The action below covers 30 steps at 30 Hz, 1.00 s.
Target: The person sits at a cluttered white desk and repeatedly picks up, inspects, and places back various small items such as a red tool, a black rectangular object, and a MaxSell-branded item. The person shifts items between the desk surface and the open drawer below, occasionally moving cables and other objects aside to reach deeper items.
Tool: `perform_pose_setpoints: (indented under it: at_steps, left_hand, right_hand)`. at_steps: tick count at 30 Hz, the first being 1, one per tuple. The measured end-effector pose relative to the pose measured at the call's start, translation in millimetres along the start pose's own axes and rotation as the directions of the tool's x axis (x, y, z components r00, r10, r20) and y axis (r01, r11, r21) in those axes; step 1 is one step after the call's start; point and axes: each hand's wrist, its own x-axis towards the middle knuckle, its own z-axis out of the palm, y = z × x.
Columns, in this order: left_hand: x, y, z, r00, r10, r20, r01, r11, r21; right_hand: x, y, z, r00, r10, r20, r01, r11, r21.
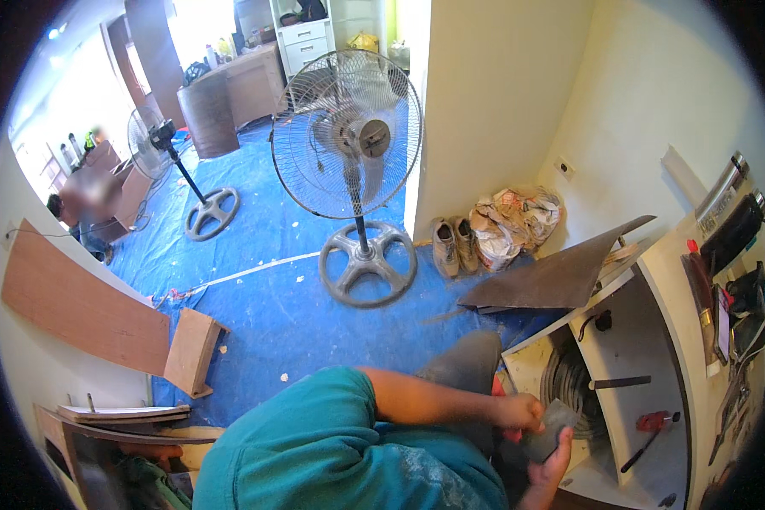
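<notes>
In front of my lap, to the right, a thin grey flat sheet (554,429) is between my hands. My left hand (519,412) is closed in a fist at the sheet's left edge, its forearm reaching across from the teal sleeve. Below it, my right hand (552,463) grips the sheet's lower right side with the thumb up along the edge. Something red (511,434) shows behind my left hand and wrist; its kind is hidden. Close by on the right lies an open cream cabinet (608,327) with a coil of dark cable (569,374) inside.
A red-handled tool (652,421) lies in the cabinet; several tools rest along its ledge. A brown panel (561,276) leans beyond, near shoes (456,246) and bags (518,223). A large standing fan (361,144) stands on blue sheeting (272,327). Far left, a person (89,200) crouches.
</notes>
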Motion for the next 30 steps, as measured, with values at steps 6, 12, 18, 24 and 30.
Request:
perform_pose_setpoints:
  at_steps: [6,12,18,24,30]
  left_hand:
    - [-8.3,8.8,-0.8,0.981,0.146,-0.125,-0.076,0.892,0.445]
    - [-37.3,3.8,-41.6,0.975,0.098,-0.199,0.143,0.407,0.902]
    - [-94.8,-25.6,-119.7,0.901,0.099,-0.424,0.354,0.399,0.846]
    - [-91.0,-55.2,-143.8,0.660,-0.275,-0.699,0.603,0.749,0.275]
    - [-73.8,-13.2,-105.2,0.807,-0.120,-0.578,0.571,0.406,0.714]
  right_hand:
    - [-8.0,-0.4,24.2,0.977,-0.039,-0.211,0.016,0.994,-0.108]
    - [19.2,12.5,-57.6,0.968,-0.115,-0.222,0.151,0.977,0.152]
    - [4.6,-13.3,-54.7,0.896,-0.189,-0.402,0.244,0.966,0.090]
    - [31.4,4.6,-69.5,0.906,-0.150,-0.396,0.171,0.985,0.018]
    - [48.0,25.7,-160.2,0.892,-0.320,-0.319,0.344,0.939,0.019]
